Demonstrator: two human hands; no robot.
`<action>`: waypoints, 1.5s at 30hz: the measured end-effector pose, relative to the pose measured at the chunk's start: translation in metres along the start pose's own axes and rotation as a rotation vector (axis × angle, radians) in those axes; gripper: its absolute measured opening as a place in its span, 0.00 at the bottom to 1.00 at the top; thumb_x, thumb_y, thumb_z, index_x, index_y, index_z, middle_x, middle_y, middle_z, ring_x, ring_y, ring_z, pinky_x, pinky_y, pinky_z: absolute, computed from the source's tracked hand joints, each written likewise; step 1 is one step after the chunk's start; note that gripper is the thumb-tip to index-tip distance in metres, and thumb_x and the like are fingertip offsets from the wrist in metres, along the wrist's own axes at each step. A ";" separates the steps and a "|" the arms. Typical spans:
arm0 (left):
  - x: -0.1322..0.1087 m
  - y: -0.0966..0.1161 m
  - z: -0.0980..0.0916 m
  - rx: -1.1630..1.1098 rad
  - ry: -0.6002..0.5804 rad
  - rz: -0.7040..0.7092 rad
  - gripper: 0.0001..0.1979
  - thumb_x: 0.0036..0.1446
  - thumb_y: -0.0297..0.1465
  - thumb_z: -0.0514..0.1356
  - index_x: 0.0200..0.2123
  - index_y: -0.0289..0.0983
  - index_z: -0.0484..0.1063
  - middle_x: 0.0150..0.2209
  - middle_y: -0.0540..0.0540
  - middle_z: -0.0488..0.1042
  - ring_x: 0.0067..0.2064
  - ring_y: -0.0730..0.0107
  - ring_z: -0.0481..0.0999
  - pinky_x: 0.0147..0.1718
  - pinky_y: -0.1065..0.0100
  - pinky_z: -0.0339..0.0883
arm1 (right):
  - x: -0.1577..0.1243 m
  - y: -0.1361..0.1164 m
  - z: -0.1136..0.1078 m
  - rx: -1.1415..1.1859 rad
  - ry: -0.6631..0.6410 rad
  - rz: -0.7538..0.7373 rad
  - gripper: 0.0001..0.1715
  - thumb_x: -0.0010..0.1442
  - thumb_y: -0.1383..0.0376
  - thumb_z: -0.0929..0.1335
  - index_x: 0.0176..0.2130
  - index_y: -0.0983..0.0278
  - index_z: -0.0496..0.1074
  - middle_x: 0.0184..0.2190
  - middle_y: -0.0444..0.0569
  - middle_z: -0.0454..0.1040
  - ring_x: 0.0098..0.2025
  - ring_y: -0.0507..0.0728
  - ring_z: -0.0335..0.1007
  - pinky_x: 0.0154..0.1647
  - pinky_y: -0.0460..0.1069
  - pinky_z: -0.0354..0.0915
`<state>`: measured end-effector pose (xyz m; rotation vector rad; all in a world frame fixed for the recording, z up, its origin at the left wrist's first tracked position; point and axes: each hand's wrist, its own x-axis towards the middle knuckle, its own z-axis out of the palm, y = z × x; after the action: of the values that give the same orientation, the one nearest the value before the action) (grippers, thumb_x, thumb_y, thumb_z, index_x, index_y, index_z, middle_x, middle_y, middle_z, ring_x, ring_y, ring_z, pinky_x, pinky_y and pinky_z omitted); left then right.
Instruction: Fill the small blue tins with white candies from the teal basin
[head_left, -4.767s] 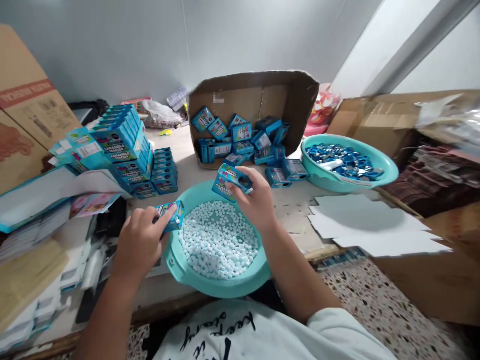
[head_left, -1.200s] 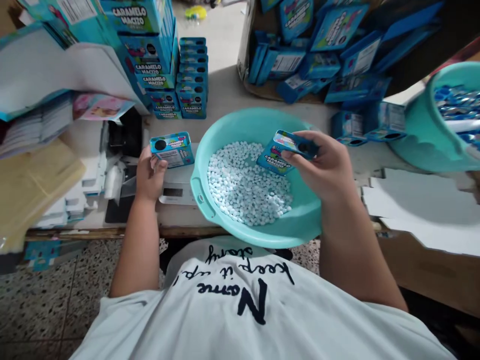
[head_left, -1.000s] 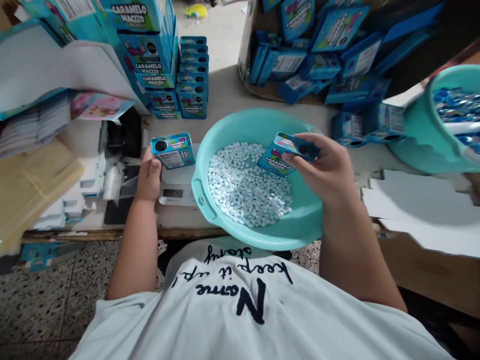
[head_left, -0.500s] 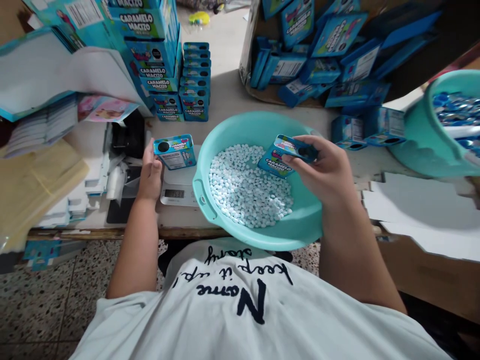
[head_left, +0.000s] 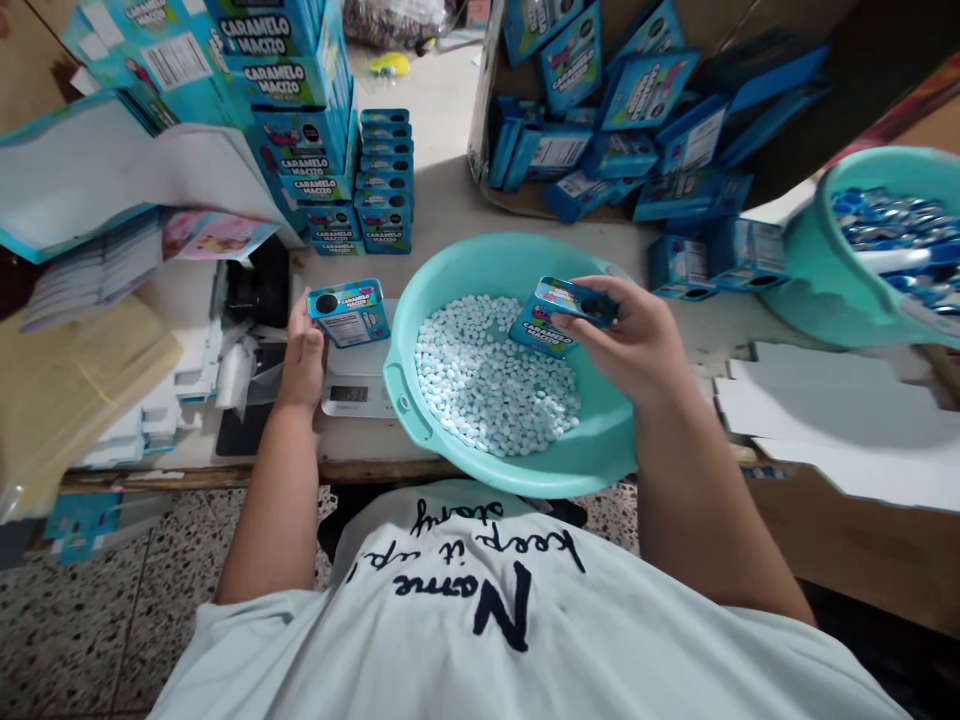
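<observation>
My left hand (head_left: 304, 362) is closed on the left end of a blue candy box (head_left: 349, 314), which is over a white digital scale (head_left: 358, 395). The scale's small display shows below the box, its digits too blurred to read surely. My right hand (head_left: 630, 335) grips a second blue candy box (head_left: 544, 325) between thumb and fingers, tilted over a turquoise basin (head_left: 600, 440). Small pale candies (head_left: 495, 385) form a layer in the basin, and the lower edge of this box is close above them; I cannot tell whether it touches.
Stacked candy boxes (head_left: 386, 205) stand behind the scale. A cardboard carton (head_left: 480, 140) of blue boxes is at the back, with two boxes (head_left: 712, 262) beside it. At right are a turquoise bucket (head_left: 817, 270) of wrapped pieces and white card sheets (head_left: 832, 410). Papers and bags crowd the left.
The whole view has shifted slightly, with the background lower and further left at the right side. Both hands keep their boxes in nearly the same places over the scale and basin.
</observation>
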<state>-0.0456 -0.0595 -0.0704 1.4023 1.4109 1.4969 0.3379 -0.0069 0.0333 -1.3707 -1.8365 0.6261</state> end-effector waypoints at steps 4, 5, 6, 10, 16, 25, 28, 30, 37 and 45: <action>0.001 -0.003 -0.003 0.021 0.020 -0.015 0.51 0.52 0.70 0.48 0.71 0.47 0.54 0.70 0.37 0.61 0.71 0.51 0.62 0.67 0.52 0.60 | 0.000 0.000 0.000 0.021 0.005 0.000 0.19 0.54 0.56 0.75 0.44 0.60 0.77 0.37 0.49 0.78 0.38 0.60 0.76 0.35 0.53 0.71; 0.001 -0.003 -0.004 0.023 0.016 -0.011 0.51 0.52 0.71 0.48 0.71 0.47 0.54 0.70 0.37 0.61 0.71 0.50 0.62 0.66 0.52 0.61 | 0.000 0.000 0.000 0.022 0.002 0.003 0.19 0.54 0.56 0.75 0.45 0.60 0.77 0.37 0.49 0.78 0.38 0.60 0.76 0.34 0.53 0.71; 0.002 -0.002 -0.004 0.024 0.010 -0.005 0.51 0.52 0.71 0.48 0.71 0.47 0.54 0.70 0.37 0.62 0.71 0.50 0.62 0.66 0.52 0.61 | 0.000 0.000 0.000 0.020 -0.003 0.009 0.19 0.54 0.56 0.75 0.45 0.60 0.77 0.37 0.49 0.77 0.38 0.60 0.76 0.34 0.53 0.71; 0.001 0.002 -0.001 0.013 0.012 0.019 0.49 0.53 0.70 0.48 0.68 0.45 0.58 0.67 0.35 0.64 0.69 0.48 0.65 0.65 0.50 0.62 | 0.000 0.000 0.000 -0.012 -0.018 0.016 0.19 0.54 0.56 0.75 0.45 0.60 0.77 0.37 0.50 0.78 0.37 0.61 0.76 0.33 0.53 0.70; 0.002 0.034 0.003 0.196 0.065 0.202 0.48 0.54 0.60 0.62 0.71 0.46 0.52 0.66 0.36 0.65 0.66 0.49 0.68 0.63 0.50 0.64 | 0.001 0.001 0.002 -0.039 -0.007 -0.019 0.20 0.53 0.57 0.75 0.45 0.60 0.78 0.39 0.51 0.79 0.37 0.61 0.75 0.33 0.53 0.71; 0.063 0.138 0.014 0.986 -0.320 0.092 0.27 0.50 0.36 0.63 0.55 0.38 0.76 0.48 0.42 0.77 0.50 0.52 0.77 0.52 0.58 0.72 | 0.002 0.001 0.000 0.000 -0.007 -0.048 0.21 0.56 0.57 0.73 0.48 0.63 0.75 0.43 0.54 0.79 0.44 0.64 0.76 0.43 0.56 0.73; 0.092 0.156 0.028 1.111 -0.413 0.041 0.24 0.49 0.34 0.63 0.51 0.38 0.77 0.49 0.42 0.78 0.51 0.53 0.77 0.51 0.61 0.71 | 0.001 0.001 0.000 0.038 -0.013 -0.056 0.20 0.57 0.57 0.72 0.48 0.63 0.75 0.45 0.54 0.78 0.47 0.65 0.76 0.47 0.58 0.73; 0.105 0.162 0.039 1.171 -0.399 0.028 0.27 0.49 0.35 0.64 0.54 0.39 0.75 0.51 0.42 0.78 0.52 0.52 0.77 0.51 0.60 0.71 | 0.000 0.001 -0.001 0.056 -0.018 -0.067 0.19 0.58 0.57 0.71 0.48 0.62 0.74 0.46 0.54 0.78 0.49 0.65 0.75 0.50 0.58 0.72; 0.111 0.152 0.081 1.293 -0.078 -0.227 0.35 0.59 0.40 0.58 0.69 0.41 0.61 0.56 0.31 0.72 0.56 0.37 0.76 0.53 0.46 0.70 | -0.002 -0.001 -0.004 0.102 -0.028 -0.087 0.17 0.61 0.59 0.69 0.49 0.62 0.74 0.45 0.54 0.77 0.48 0.64 0.76 0.45 0.54 0.71; 0.122 0.118 0.103 1.117 -0.156 -0.426 0.33 0.62 0.39 0.52 0.70 0.45 0.60 0.56 0.33 0.71 0.47 0.48 0.81 0.48 0.51 0.75 | -0.006 -0.008 -0.012 0.072 -0.072 -0.061 0.15 0.61 0.63 0.70 0.49 0.63 0.73 0.44 0.53 0.76 0.44 0.62 0.75 0.42 0.53 0.67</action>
<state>0.0500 0.0571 0.0594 1.5680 2.3871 0.2434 0.3433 -0.0154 0.0454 -1.2555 -1.8871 0.7111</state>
